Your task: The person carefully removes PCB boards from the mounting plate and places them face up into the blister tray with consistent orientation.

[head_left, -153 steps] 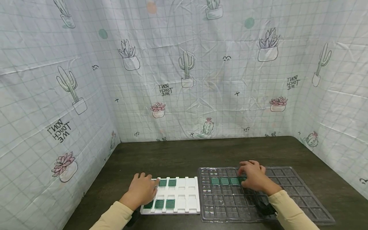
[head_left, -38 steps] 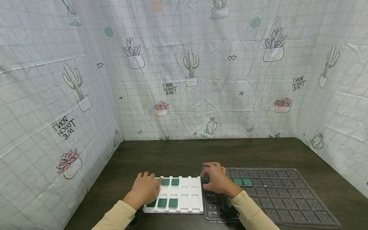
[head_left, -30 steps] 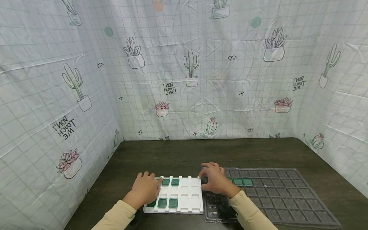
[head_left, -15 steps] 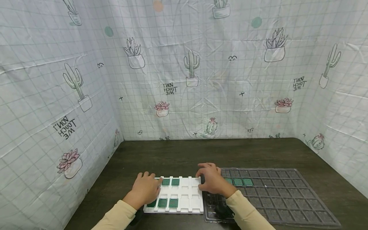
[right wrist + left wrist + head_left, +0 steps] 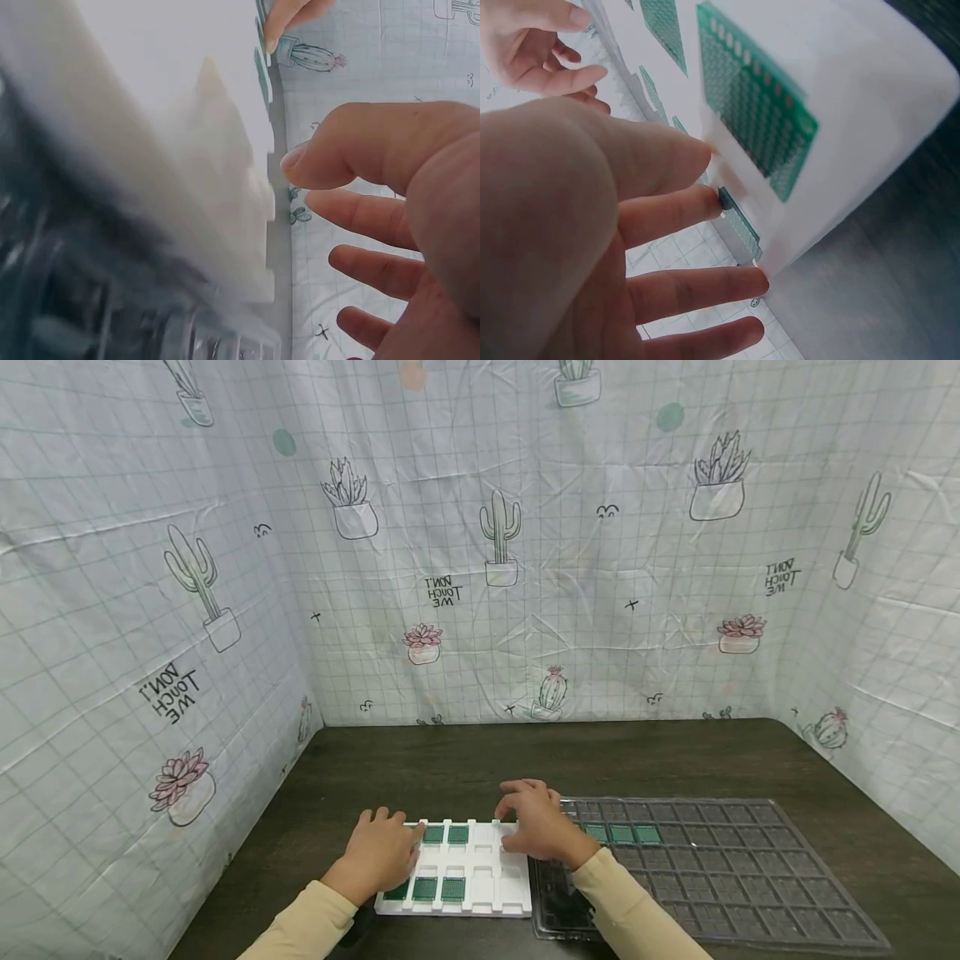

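Over the white tray [image 5: 448, 858] — right hand [image 5: 542, 825] loosely spread; left hand [image 5: 377, 854], spread, touches it.

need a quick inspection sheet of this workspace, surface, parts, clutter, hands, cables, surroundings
surface: dark tabletop, both trays lying on it
white tray: to the left of the clear tray; green boards in both rows, some partly hidden by the left hand; slots without boards toward its right side
clear tray: many compartments; three green squares show in one row
clutter: nothing seen
left hand: at the white tray's left end, fingers extended
right hand: over the white tray's right end; nothing seen between thumb and fingers
cables: nothing seen
surroundings: pale grid-patterned curtain with potted-plant drawings, creased, around the table
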Demonstrator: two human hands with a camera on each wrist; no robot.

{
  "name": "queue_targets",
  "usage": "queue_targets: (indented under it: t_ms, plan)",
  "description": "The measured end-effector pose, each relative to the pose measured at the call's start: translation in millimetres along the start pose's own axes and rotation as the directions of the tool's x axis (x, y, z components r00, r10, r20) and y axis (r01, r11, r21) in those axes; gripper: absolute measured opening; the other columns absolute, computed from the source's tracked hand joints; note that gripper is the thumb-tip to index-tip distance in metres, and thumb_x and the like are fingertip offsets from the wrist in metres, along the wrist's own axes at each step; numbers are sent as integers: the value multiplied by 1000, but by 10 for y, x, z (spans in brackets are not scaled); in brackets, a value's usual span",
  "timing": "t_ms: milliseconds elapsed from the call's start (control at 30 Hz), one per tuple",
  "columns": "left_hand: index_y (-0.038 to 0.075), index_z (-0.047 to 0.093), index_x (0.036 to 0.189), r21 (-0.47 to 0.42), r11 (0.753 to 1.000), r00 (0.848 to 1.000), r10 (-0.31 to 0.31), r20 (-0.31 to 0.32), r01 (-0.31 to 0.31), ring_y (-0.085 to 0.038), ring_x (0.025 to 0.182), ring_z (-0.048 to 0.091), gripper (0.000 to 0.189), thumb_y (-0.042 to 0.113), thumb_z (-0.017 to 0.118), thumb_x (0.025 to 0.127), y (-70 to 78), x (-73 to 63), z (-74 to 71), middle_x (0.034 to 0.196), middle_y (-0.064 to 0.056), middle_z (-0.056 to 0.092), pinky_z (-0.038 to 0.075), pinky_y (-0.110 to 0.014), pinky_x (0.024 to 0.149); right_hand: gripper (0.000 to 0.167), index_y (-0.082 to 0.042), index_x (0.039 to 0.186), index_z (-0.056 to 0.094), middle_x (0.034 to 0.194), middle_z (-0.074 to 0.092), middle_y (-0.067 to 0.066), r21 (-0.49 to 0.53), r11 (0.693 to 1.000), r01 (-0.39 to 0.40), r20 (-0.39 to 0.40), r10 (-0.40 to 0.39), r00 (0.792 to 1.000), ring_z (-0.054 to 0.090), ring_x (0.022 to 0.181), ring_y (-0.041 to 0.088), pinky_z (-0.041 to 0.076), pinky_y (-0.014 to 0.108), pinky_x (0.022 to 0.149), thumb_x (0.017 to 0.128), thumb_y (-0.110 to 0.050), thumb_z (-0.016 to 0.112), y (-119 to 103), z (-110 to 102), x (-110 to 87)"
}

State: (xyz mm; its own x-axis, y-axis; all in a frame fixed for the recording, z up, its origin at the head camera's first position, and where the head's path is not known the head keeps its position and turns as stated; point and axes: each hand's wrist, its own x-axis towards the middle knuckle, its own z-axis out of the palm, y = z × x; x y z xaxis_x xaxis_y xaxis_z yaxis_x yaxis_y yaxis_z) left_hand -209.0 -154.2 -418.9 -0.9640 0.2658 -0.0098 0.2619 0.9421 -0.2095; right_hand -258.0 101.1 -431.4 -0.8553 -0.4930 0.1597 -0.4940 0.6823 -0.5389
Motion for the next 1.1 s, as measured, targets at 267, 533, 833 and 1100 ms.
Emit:
queue_targets:
  t_ms: [267, 533, 833, 1100]
  plan:
    - [24, 65, 130, -4, 1000, 1000, -3, 7, 3, -34, 115, 58, 42, 41, 63, 92, 4, 0, 10, 121, -8, 66, 43, -56, 99, 20, -13, 96, 73, 147, 47, 15, 4, 1000, -1, 27, 1, 1000, 29, 138, 45, 20, 68, 101, 76, -14, 77, -87, 43, 87]
    - [24, 65, 130, -6, 1000, 1000, -1, 3, 1, -34, 115, 58, 42, 41, 63, 92, -9, 3, 20, 123, -8, 66, 43, -56, 99, 21, -13, 97, 73, 147, 48, 14, -19, 1000, 17, 39, -16, 999, 31, 137, 45, 23, 67, 99, 76, -14, 78, -166, 89, 150]
    - [25, 64, 131, -2, 1000, 1000, -1, 10, 1, -34, 115, 58, 42, 41, 62, 93, -13, 8, 14, 124, -8, 65, 44, -56, 98, 21, -14, 96, 73, 146, 48, 14, -26, 999, 30, 55, -29, 998, 32, 137, 44, 23, 66, 100, 77, -16, 80, -253, 128, 210]
    - [26, 64, 131, 5, 1000, 1000, -7, 12, 7, -34, 115, 58, 42, 42, 62, 92, -8, 10, 20, 125, -8, 65, 44, -55, 98, 20, -13, 98, 73, 147, 47, 15, -27, 998, 63, 72, -61, 996, 31, 137, 45, 23, 66, 99, 78, -15, 79, -326, 164, 259]
